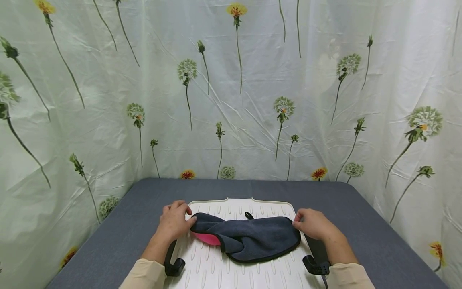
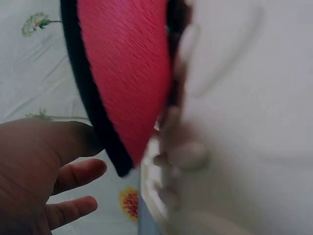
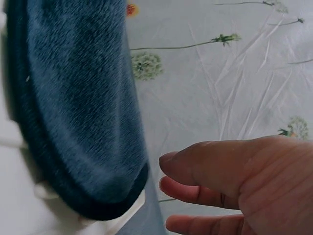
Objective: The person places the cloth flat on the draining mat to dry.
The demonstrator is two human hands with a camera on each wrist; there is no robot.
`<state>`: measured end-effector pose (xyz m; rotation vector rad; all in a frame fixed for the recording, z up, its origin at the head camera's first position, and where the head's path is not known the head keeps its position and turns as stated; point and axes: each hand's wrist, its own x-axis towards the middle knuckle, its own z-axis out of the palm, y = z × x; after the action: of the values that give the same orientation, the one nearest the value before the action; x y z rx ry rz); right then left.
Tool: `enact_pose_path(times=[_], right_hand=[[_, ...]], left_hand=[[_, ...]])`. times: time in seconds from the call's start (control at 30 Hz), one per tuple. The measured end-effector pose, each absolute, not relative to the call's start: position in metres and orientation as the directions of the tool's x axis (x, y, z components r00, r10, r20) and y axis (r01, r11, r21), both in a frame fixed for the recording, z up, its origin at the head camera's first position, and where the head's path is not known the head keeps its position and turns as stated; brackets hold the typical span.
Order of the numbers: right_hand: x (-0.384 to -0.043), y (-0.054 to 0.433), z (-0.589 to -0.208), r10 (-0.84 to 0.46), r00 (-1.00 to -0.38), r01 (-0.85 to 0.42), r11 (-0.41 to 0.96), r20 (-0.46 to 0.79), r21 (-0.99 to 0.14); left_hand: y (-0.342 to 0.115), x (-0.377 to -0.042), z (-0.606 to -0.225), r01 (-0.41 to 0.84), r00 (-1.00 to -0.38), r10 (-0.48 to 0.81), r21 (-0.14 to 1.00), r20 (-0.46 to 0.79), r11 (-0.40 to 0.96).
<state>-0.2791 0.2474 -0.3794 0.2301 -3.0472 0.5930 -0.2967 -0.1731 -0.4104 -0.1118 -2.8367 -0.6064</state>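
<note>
A dark blue-grey fleece cloth (image 1: pixel 260 237) with black edging lies crumpled across a white ribbed board (image 1: pixel 238 206). Its left part is folded over, baring the bright pink underside (image 2: pixel 124 63). A small black loop (image 1: pixel 248 215) sticks out at its far edge. At the cloth's left end is my left hand (image 1: pixel 175 218), thumb tip right at the black edging and the other fingers spread apart. My right hand (image 1: pixel 315 224) is beside the right end; in the right wrist view its loosely bent fingers (image 3: pixel 195 193) stand just off the cloth's rounded corner, holding nothing.
The board rests on a table with a dark grey cover (image 1: pixel 119 224). Behind and on both sides hangs a pale curtain (image 1: pixel 231 108) printed with dandelions. Black wrist-worn devices (image 1: pixel 315 265) sit at both cuffs, over the board's side edges.
</note>
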Motion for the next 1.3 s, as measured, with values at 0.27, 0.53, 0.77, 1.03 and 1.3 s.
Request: enact_pose_path(times=[0.27,0.53,0.77,1.03,1.3], right_hand=[[-0.275,0.242,-0.367,-0.171,-0.984,-0.175,0.911,0.044,-0.373],[-0.264,0.229,-0.355,-0.267,-0.961,-0.276,0.899,0.075,-0.339],[-0.255,0.206,-0.352,-0.370,-0.924,-0.381,0.879,0.095,-0.287],[-0.248,0.188,-0.358,-0.339,-0.941,-0.325,0.889,0.015,-0.322],[-0.241,0.179,-0.365,-0.322,-0.944,-0.297,0.924,-0.072,-0.239]], left_hand=[[-0.160,-0.290,-0.395,0.199,-0.964,0.105,0.406,0.243,0.892],[-0.140,-0.276,-0.378,0.305,-0.942,0.209,0.416,0.262,0.856],[-0.120,-0.266,-0.373,0.436,-0.893,0.336,0.387,0.299,0.813],[-0.107,-0.256,-0.373,0.544,-0.839,0.499,0.341,0.216,0.767],[-0.103,-0.251,-0.375,0.521,-0.844,0.531,0.338,0.070,0.784]])
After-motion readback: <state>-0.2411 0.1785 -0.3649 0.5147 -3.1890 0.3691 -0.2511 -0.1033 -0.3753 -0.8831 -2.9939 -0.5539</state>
